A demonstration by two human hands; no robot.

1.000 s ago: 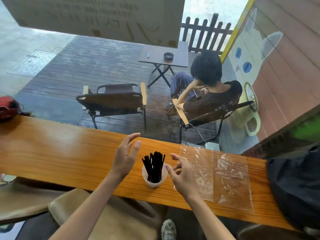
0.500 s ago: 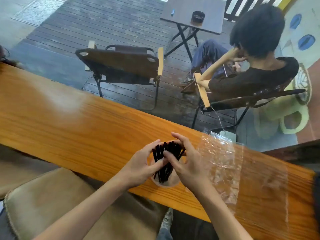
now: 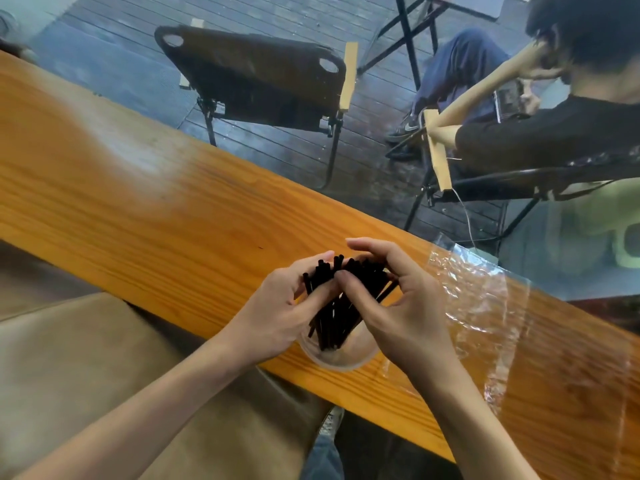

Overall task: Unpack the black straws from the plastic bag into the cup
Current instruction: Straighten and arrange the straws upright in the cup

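While standing in the cup, black straws gripped between curled fingers of both hands.

Glossy varnished wood counter, clear crinkly plastic bag, matt blk straws, translucent plastic cup

Wooden counter: cup, plastic bag.

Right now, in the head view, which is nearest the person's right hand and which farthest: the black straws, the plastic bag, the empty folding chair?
1. Black straws: held by the right hand, standing in the cup.
2. Plastic bag: flat on the wooden counter, just right of that hand.
3. Empty folding chair: beyond the counter, on the deck.
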